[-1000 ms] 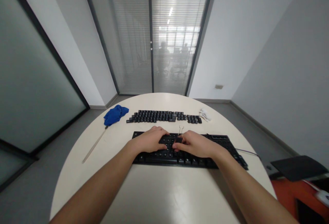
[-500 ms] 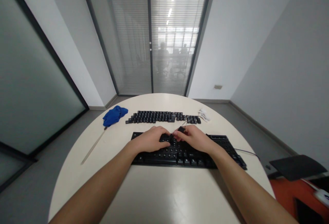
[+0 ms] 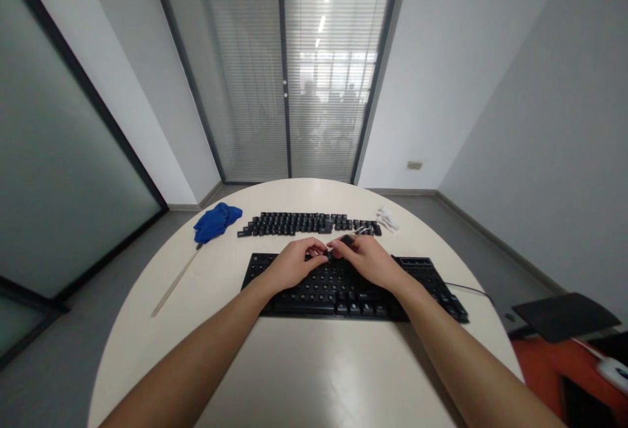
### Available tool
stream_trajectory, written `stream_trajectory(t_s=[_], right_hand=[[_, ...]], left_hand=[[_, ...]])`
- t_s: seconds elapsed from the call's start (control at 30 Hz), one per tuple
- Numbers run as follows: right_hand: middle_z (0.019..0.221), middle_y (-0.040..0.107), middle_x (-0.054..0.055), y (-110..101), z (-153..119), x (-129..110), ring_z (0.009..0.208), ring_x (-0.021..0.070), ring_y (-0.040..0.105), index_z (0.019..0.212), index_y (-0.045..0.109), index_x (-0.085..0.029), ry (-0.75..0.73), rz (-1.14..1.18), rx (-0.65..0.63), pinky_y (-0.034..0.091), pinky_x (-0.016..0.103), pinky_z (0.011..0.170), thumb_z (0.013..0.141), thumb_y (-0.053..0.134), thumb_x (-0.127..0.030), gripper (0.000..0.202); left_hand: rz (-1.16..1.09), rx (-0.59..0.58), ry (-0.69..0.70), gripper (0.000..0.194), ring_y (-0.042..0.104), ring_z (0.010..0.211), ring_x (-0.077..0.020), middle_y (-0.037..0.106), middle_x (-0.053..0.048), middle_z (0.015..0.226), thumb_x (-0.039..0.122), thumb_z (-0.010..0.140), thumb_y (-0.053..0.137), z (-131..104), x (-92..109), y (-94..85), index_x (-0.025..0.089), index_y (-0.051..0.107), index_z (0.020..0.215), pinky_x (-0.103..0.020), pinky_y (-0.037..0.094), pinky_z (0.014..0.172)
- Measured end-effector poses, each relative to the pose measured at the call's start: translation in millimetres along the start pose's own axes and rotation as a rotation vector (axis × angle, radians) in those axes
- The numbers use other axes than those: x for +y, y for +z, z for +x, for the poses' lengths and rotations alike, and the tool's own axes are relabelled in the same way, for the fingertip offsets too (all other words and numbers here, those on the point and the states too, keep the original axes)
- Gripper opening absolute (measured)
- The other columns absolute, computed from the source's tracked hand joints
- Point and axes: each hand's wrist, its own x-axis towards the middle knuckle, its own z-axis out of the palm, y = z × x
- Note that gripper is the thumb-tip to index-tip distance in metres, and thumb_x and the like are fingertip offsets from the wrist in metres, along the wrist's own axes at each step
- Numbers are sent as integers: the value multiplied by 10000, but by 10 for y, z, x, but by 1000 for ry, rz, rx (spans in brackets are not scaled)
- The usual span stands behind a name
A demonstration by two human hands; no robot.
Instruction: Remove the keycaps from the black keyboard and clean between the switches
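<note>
A black keyboard (image 3: 314, 287) lies across the table, many of its keycaps off and bare switch posts showing. Above its upper middle, my left hand (image 3: 294, 262) pinches a small black keycap (image 3: 328, 255) between thumb and fingers. My right hand (image 3: 367, 259) meets it there, thumb and forefinger touching near the same keycap. A keycap puller (image 3: 347, 240) with a black handle and thin wires is closed in my right hand. Its fingertips are partly hidden. Behind both hands, loose black keycaps (image 3: 294, 223) lie in keyboard-like rows.
A blue cloth (image 3: 216, 222) sits at the table's left, beside a thin brush-like stick (image 3: 175, 282). Crumpled white tissue (image 3: 387, 218) lies at the back right. The keyboard cable (image 3: 468, 288) runs off the right edge. A red chair (image 3: 544, 375) stands to the right of the round table (image 3: 299, 369).
Both hands have lifted slightly off the keys and drawn together, with the keycap now between the left fingers. The puller has turned in my right hand, its wires pointing away.
</note>
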Motion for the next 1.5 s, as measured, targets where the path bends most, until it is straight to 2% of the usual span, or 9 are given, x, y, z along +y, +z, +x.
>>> stream_trajectory(t_s=[0.2,0.4,0.53,0.67,0.93,1.0,1.1,1.3,1.5], right_hand=[[792,757,86,32,34,46,767,223,703,756,718,-159,63,178,-14,545,327,741,905,536,-598,498],[781,736,81,49,41,8,771,209,703,808,690,-147,129,337,-13,569,322,737,840,596,-643,506],[796,732,71,64,46,7,780,197,700,897,688,-145,151,388,-26,573,321,747,833,613,-635,499],[790,728,68,83,47,16,780,197,700,897,683,-147,166,396,-18,575,324,749,823,631,-632,494],[789,734,64,83,60,39,715,174,680,939,680,-148,167,419,18,570,309,716,824,632,-626,495],[779,733,67,78,63,49,711,177,682,916,678,-150,181,407,19,567,303,699,830,621,-631,492],[760,725,70,66,64,66,704,177,685,879,676,-146,195,351,11,561,294,682,872,562,-635,502],[764,727,75,58,51,86,728,181,698,921,707,-139,177,217,-9,539,286,695,951,418,-636,576],[747,736,63,57,33,83,724,192,693,912,738,-152,125,81,-8,502,300,716,965,410,-615,569]], left_hand=[[16,31,54,146,645,871,-175,723,-36,963,206,870,667,4,14,-34,177,689,1012,-312,506,829],[227,55,176,200,639,911,-179,705,-40,1039,240,900,653,-32,80,-70,211,675,1097,-331,505,867],[402,15,260,207,608,1066,-197,677,-33,1131,266,950,589,-55,114,-97,255,661,1144,-343,474,964],[544,-41,296,217,591,1083,-202,658,-38,1145,296,986,525,-60,130,-127,264,660,1154,-355,476,966],[584,-81,385,204,592,1079,-198,667,-30,1133,318,993,511,-62,206,-130,251,655,1120,-341,472,972],[579,-44,374,191,592,1078,-198,663,-36,1133,315,987,524,-53,217,-129,238,652,1107,-340,473,969],[546,91,311,162,592,1068,-195,658,-41,1116,285,972,553,-2,220,-169,219,649,1084,-329,472,956],[560,285,64,143,626,921,-206,681,-38,1012,286,916,628,230,194,-376,220,669,1036,-323,488,844],[754,293,-67,118,609,965,-249,698,-48,1006,286,905,639,364,53,-392,233,674,1003,-351,474,838]])
